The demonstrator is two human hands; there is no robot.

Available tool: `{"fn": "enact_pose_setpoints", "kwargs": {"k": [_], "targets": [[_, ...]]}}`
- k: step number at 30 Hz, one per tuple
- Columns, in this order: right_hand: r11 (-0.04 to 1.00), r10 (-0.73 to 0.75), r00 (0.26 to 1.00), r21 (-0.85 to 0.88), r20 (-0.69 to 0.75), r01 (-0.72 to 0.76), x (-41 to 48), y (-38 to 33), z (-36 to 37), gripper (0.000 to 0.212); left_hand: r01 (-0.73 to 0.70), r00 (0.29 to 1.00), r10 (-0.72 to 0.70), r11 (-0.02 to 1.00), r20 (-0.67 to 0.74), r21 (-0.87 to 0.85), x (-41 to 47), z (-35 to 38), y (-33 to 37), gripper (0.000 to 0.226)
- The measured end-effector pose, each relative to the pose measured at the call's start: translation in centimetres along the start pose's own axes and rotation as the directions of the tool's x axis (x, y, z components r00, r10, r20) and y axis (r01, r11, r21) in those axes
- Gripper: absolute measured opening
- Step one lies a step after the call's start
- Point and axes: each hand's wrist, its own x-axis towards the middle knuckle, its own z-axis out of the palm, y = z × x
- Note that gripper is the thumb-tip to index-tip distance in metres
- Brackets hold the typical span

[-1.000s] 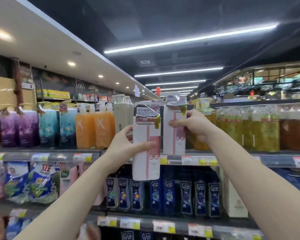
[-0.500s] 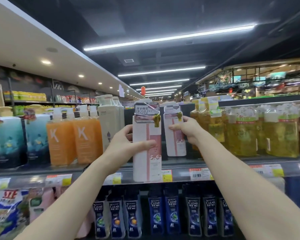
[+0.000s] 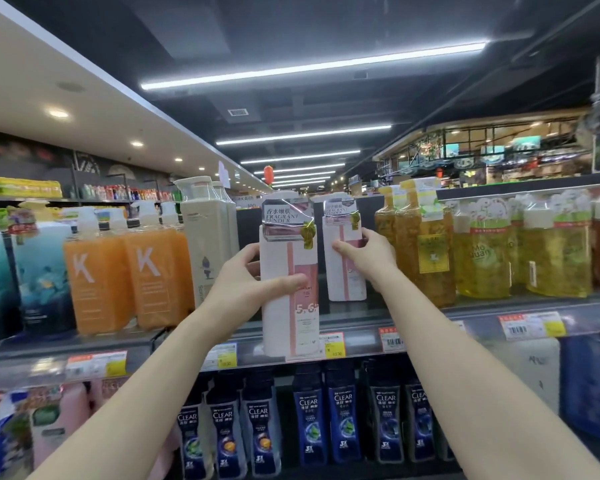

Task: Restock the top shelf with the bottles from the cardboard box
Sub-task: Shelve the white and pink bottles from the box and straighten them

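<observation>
The top shelf point(image 3: 357, 315) keeps a dark slot between the cream bottle point(image 3: 205, 244) and the yellow bottles point(image 3: 420, 251). The rear pink bottle point(image 3: 342, 285) stands upright deep inside it, with the right hand point(image 3: 364, 254) wrapped round it, probably seating it at the back. The front pink bottle point(image 3: 284, 323), gripped by the left hand point(image 3: 243, 282), hangs before the shelf lip with its base below it, and likely needs lifting into the room in front.

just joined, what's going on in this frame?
A person is stocking a shop shelf with both bare hands. The left hand grips a white-and-pink bottle upright in front of the top shelf edge, not yet set down. The right hand holds a second matching bottle further back, apparently standing on that shelf in the gap between the cream pump bottles and the yellow bottles. No cardboard box is in view.
</observation>
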Motion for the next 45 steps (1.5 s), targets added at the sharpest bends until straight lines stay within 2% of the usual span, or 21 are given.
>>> {"fn": "enact_pose_setpoints", "kwargs": {"k": [4,8,20,26,29,31,33,35,39,41,45], "targets": [[0.998,-0.059,0.997,-0.028,-0.044,0.057,-0.2,0.4,0.4,0.041,-0.003,1.000,0.003,1.000,0.018,0.005,0.2,0.0,-0.2,0.082],[0.999,-0.039,0.999,-0.005,-0.026,0.039,0.4,0.9,0.4,0.042,0.003,1.000,-0.002,1.000,0.015,-0.016,0.4,0.1,-0.4,0.074],[0.999,-0.011,1.000,-0.052,0.029,0.012,1.2,0.6,0.4,0.039,-0.052,0.999,0.051,0.997,-0.019,-0.055,0.8,0.8,0.6,0.074],[0.981,0.123,0.986,-0.165,0.114,-0.103,0.1,-0.8,0.2,0.049,-0.067,0.997,0.065,0.997,-0.049,-0.047,0.2,1.0,0.8,0.077],[0.963,0.159,0.980,-0.236,0.121,-0.128,-1.1,-1.2,-0.1,0.042,-0.092,0.995,0.089,0.994,-0.054,-0.057,0.1,1.6,1.0,0.076],[0.963,0.139,0.977,-0.253,0.163,-0.095,-2.5,-1.8,-0.9,0.040,-0.112,0.992,0.107,0.991,-0.074,-0.073,0.4,1.9,1.3,0.075],[0.962,0.126,0.970,-0.263,0.207,-0.069,-4.4,-2.7,-2.4,0.049,-0.118,0.990,0.110,0.988,-0.084,-0.103,0.9,2.3,1.8,0.072],[0.968,0.117,0.976,-0.242,0.181,-0.071,-6.3,-3.5,-4.2,0.053,-0.123,0.990,0.112,0.985,-0.086,-0.123,1.9,2.9,2.0,0.068],[0.996,0.048,0.992,-0.077,0.118,-0.039,-9.4,-5.0,-7.7,0.062,-0.124,0.992,0.119,0.987,-0.048,-0.103,4.4,5.1,2.0,0.069],[0.994,-0.006,0.995,-0.104,0.095,0.016,-10.6,-5.7,-8.7,0.066,-0.117,0.993,0.115,0.989,-0.036,-0.085,5.6,6.5,1.8,0.069],[0.986,-0.070,0.995,-0.146,0.073,0.080,-12.8,-6.9,-9.9,0.062,-0.094,0.995,0.092,0.994,-0.035,-0.052,7.6,9.1,0.4,0.076]]}}
